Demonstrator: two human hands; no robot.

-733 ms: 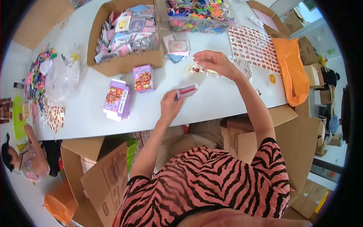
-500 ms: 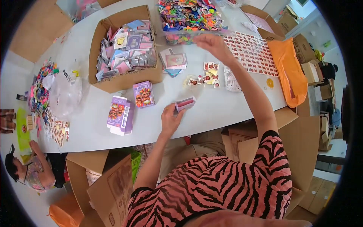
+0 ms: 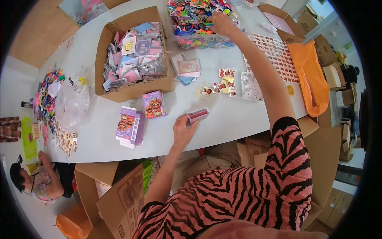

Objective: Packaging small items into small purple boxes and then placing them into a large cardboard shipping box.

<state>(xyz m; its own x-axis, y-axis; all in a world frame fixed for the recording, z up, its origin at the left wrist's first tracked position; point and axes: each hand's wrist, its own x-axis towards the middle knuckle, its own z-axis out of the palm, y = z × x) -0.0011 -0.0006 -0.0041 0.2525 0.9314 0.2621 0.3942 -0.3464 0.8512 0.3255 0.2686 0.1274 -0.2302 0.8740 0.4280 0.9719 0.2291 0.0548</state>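
Observation:
My left hand (image 3: 184, 130) is closed around a small purple carton (image 3: 198, 115), held tilted above the table's near edge. Its top is open, and pinkish-red contents show inside. Farther off, my right hand (image 3: 223, 24) reaches into a clear plastic bin (image 3: 207, 42) heaped with colourful corded trinkets (image 3: 191, 18). Its fingers are bent together among them; what they pinch, if anything, is hidden. Left of my left hand, a purple printed box (image 3: 154, 105) lies near another purple box (image 3: 130, 127) with open flaps.
A cardboard box (image 3: 104, 85) full of card packs stands left of the bin. Loose card packs (image 3: 187, 67), small sticker packets (image 3: 227, 81), sticker sheets (image 3: 274, 55) and an orange bag (image 3: 308, 79) lie about. A co-worker (image 3: 43, 179) sits at the far left.
My right hand has moved away from me, from above the bin's near rim down into the trinkets. My left hand still holds the small carton in much the same pose.

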